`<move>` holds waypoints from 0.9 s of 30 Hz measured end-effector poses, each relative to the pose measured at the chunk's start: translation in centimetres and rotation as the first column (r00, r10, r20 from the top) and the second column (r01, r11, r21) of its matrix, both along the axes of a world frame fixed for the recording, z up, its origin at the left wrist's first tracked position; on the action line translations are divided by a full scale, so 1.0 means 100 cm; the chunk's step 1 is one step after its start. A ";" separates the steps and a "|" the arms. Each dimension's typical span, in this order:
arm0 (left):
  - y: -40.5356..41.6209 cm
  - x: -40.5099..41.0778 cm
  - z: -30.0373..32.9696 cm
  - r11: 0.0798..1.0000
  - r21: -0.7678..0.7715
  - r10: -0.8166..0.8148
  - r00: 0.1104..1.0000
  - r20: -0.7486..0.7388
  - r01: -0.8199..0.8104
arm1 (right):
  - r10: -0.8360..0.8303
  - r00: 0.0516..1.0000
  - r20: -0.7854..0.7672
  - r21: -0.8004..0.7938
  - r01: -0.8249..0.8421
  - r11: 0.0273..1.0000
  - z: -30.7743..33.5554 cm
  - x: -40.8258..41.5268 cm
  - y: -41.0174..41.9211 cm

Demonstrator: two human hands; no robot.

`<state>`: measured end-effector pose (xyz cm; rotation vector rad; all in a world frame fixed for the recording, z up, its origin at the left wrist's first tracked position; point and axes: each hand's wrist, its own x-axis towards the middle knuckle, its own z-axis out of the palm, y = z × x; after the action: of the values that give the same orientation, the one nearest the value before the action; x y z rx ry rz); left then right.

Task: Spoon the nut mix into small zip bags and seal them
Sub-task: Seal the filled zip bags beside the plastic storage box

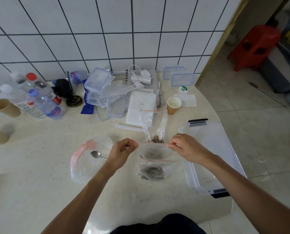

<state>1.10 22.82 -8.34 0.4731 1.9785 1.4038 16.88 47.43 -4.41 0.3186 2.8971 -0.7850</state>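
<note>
both hands are on one small zip bag (153, 152), held just above the bench (39, 191). left hand (122, 152) pinches the left end of the red zip strip, right hand (186, 147) pinches the right end. pulling the strip taut between the two pinches keeps the tracks lined up, so my read is this is the sealing step. the bag hangs mouth-up so the nut mix stays at the bottom, away from the zip. whether the strip is already pressed closed i can't tell, the plastic is too blurred there.

two more small bags sit in the same line: an upright bag (153, 125) just behind the held one, with nuts at its base, and a flat bag (155, 169) under the held one, nearer the body, with a dark clump of nuts and its red strip across the top. probably done ones, parked within reach.

spoon (97, 154) lies bowl-up on the large clear bag (88, 159) left of the left hand, touching neither hand; parked there because sealing needs both. the large bag looks nearly empty, hard to say through the plastic.

clear storage bin (211, 157) sits to the right, just beside the right forearm, likely the drop spot for filled bags. paper cup (173, 105) and white board (140, 107) stand further back, clear of the work.
</note>
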 end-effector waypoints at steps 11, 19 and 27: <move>0.007 -0.004 0.003 0.996 -0.046 -0.081 0.997 0.014 0.081 | -0.085 0.993 0.077 -0.163 0.096 0.982 -0.001 -0.003 0.010; 0.032 -0.034 0.002 0.997 -0.037 0.072 0.990 0.124 -0.068 | -0.344 0.939 0.006 -0.328 0.326 0.886 -0.003 -0.048 0.027; 0.083 -0.057 0.005 0.996 -0.066 0.070 0.945 0.320 -0.052 | -0.567 0.794 0.218 -0.601 0.568 0.563 -0.033 -0.103 0.039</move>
<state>-4.61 31.12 -7.81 0.1439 1.7721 1.3612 6.59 51.33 -7.75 1.1875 2.2671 -1.7972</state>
